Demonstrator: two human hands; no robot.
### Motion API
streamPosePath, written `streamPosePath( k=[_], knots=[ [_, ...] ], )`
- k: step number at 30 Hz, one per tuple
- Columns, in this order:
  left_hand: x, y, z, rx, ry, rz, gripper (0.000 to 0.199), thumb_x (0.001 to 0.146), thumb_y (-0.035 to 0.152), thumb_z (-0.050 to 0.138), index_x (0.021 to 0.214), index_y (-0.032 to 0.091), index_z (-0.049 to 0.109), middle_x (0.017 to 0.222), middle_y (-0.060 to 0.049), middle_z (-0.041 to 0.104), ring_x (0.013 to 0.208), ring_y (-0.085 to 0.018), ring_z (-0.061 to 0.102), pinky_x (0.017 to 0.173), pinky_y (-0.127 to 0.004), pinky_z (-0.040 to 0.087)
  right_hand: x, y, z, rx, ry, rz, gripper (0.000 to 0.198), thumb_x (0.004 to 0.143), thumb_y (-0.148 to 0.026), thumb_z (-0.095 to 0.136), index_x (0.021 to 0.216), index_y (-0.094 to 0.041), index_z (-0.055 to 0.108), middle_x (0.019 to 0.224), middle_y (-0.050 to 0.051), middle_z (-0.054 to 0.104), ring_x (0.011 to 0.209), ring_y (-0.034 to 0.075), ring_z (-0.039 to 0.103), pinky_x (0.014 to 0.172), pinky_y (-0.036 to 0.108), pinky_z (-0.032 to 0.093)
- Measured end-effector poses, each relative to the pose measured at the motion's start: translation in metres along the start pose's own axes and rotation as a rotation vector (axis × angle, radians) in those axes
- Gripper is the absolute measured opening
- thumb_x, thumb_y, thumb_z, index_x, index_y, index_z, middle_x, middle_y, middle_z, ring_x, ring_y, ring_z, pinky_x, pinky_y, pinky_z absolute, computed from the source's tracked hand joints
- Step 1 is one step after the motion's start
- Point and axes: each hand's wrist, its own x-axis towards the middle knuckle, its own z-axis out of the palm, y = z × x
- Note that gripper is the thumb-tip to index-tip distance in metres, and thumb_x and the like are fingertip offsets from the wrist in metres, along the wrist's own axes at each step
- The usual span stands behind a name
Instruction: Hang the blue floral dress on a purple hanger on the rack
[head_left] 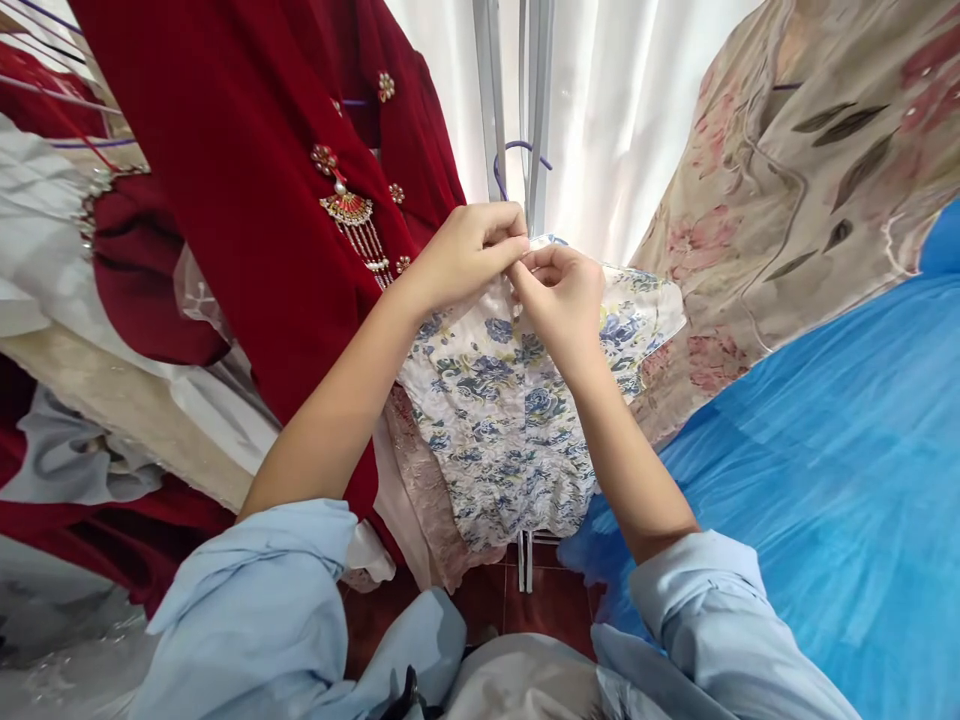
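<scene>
A white dress with a blue flower print (502, 420) hangs on a purple hanger (517, 150) from a metal rack pole (536, 110). My left hand (469, 250) and my right hand (562, 295) meet at the dress's collar. Both pinch the fabric there with their fingertips, which touch each other. What lies between the fingers is too small to tell. A pink lace layer (427, 490) shows along the dress's left side.
A dark red velvet garment (247, 200) with a fan-shaped tasselled brooch (352, 215) hangs to the left. White and cream garments (67, 260) hang further left. A beige flowered cloth (795, 180) and a blue cloth (825, 450) fill the right. White curtain (615, 100) behind.
</scene>
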Motion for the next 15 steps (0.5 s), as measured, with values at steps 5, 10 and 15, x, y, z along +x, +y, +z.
streamPosePath(
  k=[5,10,15],
  knots=[
    [0.006,0.006,-0.006,-0.037,-0.081,-0.007,0.011,0.081,0.013,0.066,0.072,0.015,0.059,0.068,-0.001,0.053,0.076,-0.018,0.06,0.076,-0.031,0.047,-0.001,-0.007,0.004,0.025,-0.027,0.029,0.024,0.1,-0.04,0.053,0.089,-0.021,0.06,0.07,0.002,0.062,0.062,0.014,0.057,0.063,0.029,0.048],
    [0.01,0.005,-0.01,0.013,-0.111,0.024,0.015,0.084,0.015,0.07,0.073,0.015,0.06,0.065,0.0,0.053,0.077,-0.017,0.059,0.079,-0.034,0.048,0.004,-0.008,0.008,0.118,-0.106,0.058,0.026,0.1,-0.04,0.053,0.083,-0.021,0.06,0.058,-0.002,0.053,0.053,0.012,0.052,0.057,0.028,0.048],
    [0.01,-0.002,-0.003,-0.097,-0.084,0.038,0.02,0.092,0.017,0.068,0.076,0.015,0.057,0.066,0.001,0.054,0.069,-0.013,0.056,0.074,-0.032,0.048,0.01,-0.011,0.01,0.215,-0.125,0.094,0.032,0.1,-0.041,0.052,0.074,-0.021,0.058,0.054,-0.003,0.049,0.05,0.011,0.05,0.052,0.024,0.045]
  ],
)
